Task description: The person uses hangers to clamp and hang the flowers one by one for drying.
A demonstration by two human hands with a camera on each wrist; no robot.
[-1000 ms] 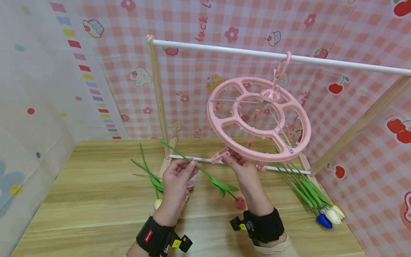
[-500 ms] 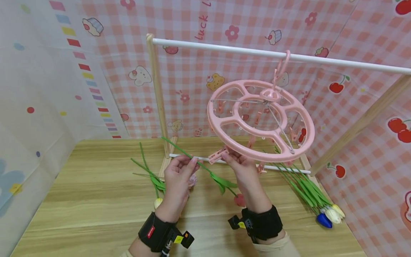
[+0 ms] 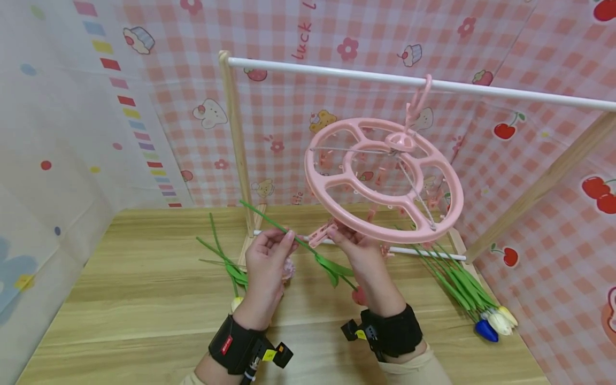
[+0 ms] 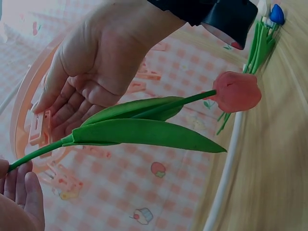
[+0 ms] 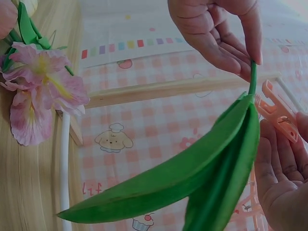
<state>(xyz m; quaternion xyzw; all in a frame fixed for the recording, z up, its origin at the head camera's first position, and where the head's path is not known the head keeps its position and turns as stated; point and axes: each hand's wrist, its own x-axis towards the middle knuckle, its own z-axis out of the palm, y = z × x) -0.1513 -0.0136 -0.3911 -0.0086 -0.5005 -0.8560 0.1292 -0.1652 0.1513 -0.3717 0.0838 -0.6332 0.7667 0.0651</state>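
Observation:
My left hand (image 3: 269, 262) pinches the green stem of an artificial pink tulip (image 3: 332, 269) between thumb and fingers. The stem slants, its bare end up to the left and its bloom (image 4: 237, 91) low near my right wrist. My right hand (image 3: 368, 267) holds a pink clothespin (image 3: 321, 236) by its handle end, thumb on top. In the right wrist view the clothespin (image 5: 280, 113) lies right beside the stem, just above the leaves (image 5: 192, 168). It belongs to a round pink drying hanger (image 3: 317, 184), whose near rim is just above my right hand.
The hanger hooks over a white rod (image 3: 327, 72) on a wooden frame (image 3: 236, 133). Several tulips (image 3: 457, 283), white, yellow and blue, lie on the table (image 3: 120, 299) at the right. More stems (image 3: 221, 251) and a pink-purple flower (image 5: 43, 86) lie at the left.
My right hand has drawn the clothespin left and slightly down to the tulip stem, and the hanger has swung a little left with it. My left hand has raised the stem slightly.

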